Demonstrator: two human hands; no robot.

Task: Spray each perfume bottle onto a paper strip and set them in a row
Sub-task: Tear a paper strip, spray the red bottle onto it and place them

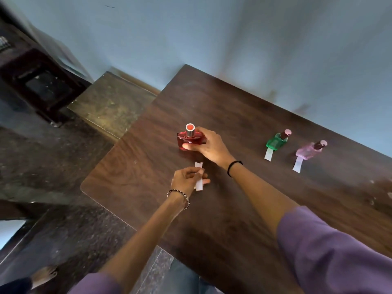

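A red perfume bottle with a silver cap stands upright on the dark wooden table, and my right hand grips its body from the right side. Just below it, my left hand pinches a white paper strip lying on the table. To the right, a green bottle stands on one end of its own white strip. Further right, a pink bottle stands likewise on a strip.
The table's left edge and rounded corner are close to my left hand. A stone ledge and a dark wooden cabinet lie beyond it on the left. A blue wall rises behind the table. Small specks lie at the table's far right.
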